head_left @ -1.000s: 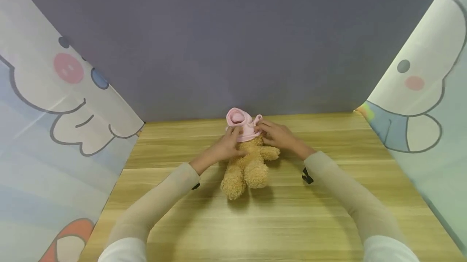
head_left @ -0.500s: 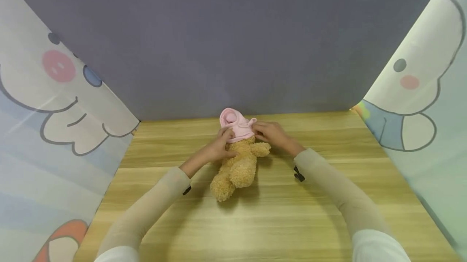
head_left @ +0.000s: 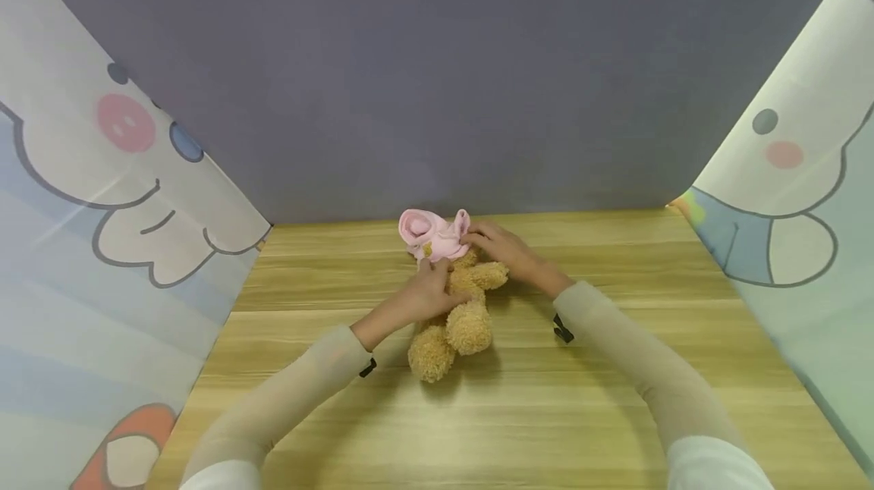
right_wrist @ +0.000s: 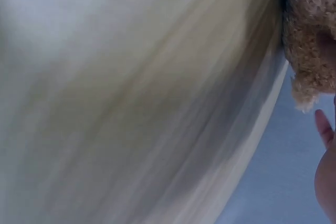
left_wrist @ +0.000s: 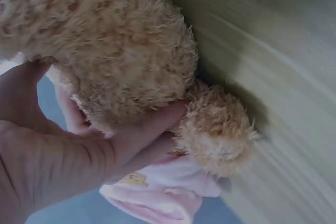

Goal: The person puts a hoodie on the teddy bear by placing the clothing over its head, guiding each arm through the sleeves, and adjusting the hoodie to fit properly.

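Bear (head_left: 468, 325) lies feet nearest, long axis pointing away — left grip (head_left: 425, 293) curled round it, right grip (head_left: 507, 252) — can't tell.

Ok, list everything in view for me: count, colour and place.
Stuffed toy: one, tan, lying on the table
Pink top: one, pink, at the stuffed toy's far end
Patch: one, yellowish, on the pink top
Table: one, yellow-brown wood grain, under everything
Back wall: one, dark grey, behind the table
Cartoon panels: two, mainly white and blue, either side
Black pieces: two, black, by the cuffs
Sleeves: two, beige and white, on the arms
Left grip: one, bare, holding the stuffed toy
Right grip: one, bare, at the pink top's edge
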`<state>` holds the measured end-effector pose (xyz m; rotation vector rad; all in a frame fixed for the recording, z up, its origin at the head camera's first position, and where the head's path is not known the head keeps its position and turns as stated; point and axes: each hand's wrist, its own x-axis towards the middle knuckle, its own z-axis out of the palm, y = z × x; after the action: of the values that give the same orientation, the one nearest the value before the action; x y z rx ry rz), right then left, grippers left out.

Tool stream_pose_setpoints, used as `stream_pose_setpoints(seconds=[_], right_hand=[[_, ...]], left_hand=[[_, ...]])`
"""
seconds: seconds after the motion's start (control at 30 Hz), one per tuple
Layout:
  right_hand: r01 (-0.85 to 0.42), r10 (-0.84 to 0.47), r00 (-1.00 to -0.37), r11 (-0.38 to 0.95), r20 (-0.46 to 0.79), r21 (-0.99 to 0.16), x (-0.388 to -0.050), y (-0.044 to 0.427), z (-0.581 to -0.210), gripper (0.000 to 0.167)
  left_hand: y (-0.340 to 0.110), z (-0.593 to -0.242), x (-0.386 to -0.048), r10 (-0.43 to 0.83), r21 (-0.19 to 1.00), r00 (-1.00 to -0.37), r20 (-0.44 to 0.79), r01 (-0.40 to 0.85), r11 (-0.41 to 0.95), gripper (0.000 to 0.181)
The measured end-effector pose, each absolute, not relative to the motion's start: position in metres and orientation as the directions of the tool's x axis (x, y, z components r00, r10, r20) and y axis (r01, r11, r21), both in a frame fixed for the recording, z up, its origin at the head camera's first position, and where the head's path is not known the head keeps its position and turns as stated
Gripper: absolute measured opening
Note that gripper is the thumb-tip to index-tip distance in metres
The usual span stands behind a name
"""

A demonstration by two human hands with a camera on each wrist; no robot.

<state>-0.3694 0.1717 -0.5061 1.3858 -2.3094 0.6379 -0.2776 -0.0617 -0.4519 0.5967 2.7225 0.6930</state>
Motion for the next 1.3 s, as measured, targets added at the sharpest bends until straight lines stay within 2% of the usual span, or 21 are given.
stream_pose_setpoints(seconds=[0.2,0.3,0.4,0.57,0.63,0.8,0.87,0.93,1.03,1.1,1.17,1.23,1.3], right_hand=[[-0.897,-0.785,-0.424,0.434,0.451,-0.086,-0.376,0.172,-0.498,0.059],[-0.876,-0.805,-0.460,0.481,0.375,-0.044,-0.380,0.176,-0.495,0.057],[-0.865,-0.826,-0.466,0.500,0.316,0.031,-0.386,0.180,-0.493,0.049],[-0.875,-0.874,-0.401,0.454,0.275,0.166,-0.397,0.184,-0.490,0.029],[-0.856,-0.864,-0.436,0.484,0.251,0.178,-0.400,0.185,-0.491,0.027],[-0.802,-0.802,-0.573,0.591,0.167,0.087,-0.400,0.181,-0.497,0.046],[-0.798,-0.792,-0.585,0.601,0.174,0.047,-0.399,0.175,-0.499,0.057],[-0.806,-0.793,-0.571,0.591,0.212,0.039,-0.398,0.168,-0.502,0.061],[-0.820,-0.787,-0.520,0.568,0.331,0.063,-0.399,0.161,-0.507,0.048],[-0.835,-0.779,-0.467,0.544,0.419,0.080,-0.399,0.158,-0.509,0.031],[-0.834,-0.743,-0.440,0.547,0.504,0.078,-0.396,0.153,-0.510,0.019],[-0.816,-0.687,-0.477,0.578,0.548,0.015,-0.392,0.147,-0.509,0.013],[-0.767,-0.628,-0.603,0.627,0.492,-0.139,-0.382,0.139,-0.509,0.013]], left_hand=[[-0.061,-0.455,-0.282,0.506,0.598,-0.846,-0.169,0.320,0.735,0.074],[-0.065,-0.456,-0.280,0.522,0.634,-0.829,-0.201,0.296,0.715,0.075],[-0.068,-0.459,-0.278,0.521,0.650,-0.828,-0.206,0.283,0.706,0.072],[-0.069,-0.465,-0.280,0.531,0.661,-0.831,-0.164,0.308,0.685,0.065],[-0.070,-0.465,-0.281,0.531,0.659,-0.834,-0.150,0.316,0.682,0.061],[-0.076,-0.467,-0.284,0.535,0.664,-0.828,-0.165,0.308,0.681,0.055],[-0.080,-0.469,-0.283,0.546,0.679,-0.821,-0.168,0.305,0.667,0.053],[-0.084,-0.474,-0.281,0.560,0.693,-0.814,-0.155,0.314,0.649,0.052],[-0.087,-0.479,-0.277,0.572,0.725,-0.813,-0.111,0.327,0.606,0.052],[-0.089,-0.481,-0.275,0.571,0.732,-0.815,-0.098,0.330,0.596,0.053],[-0.090,-0.482,-0.273,0.557,0.737,-0.824,-0.101,0.314,0.598,0.053],[-0.092,-0.483,-0.272,0.533,0.738,-0.840,-0.103,0.295,0.607,0.055],[-0.092,-0.486,-0.267,0.510,0.746,-0.855,-0.097,0.277,0.606,0.054]])
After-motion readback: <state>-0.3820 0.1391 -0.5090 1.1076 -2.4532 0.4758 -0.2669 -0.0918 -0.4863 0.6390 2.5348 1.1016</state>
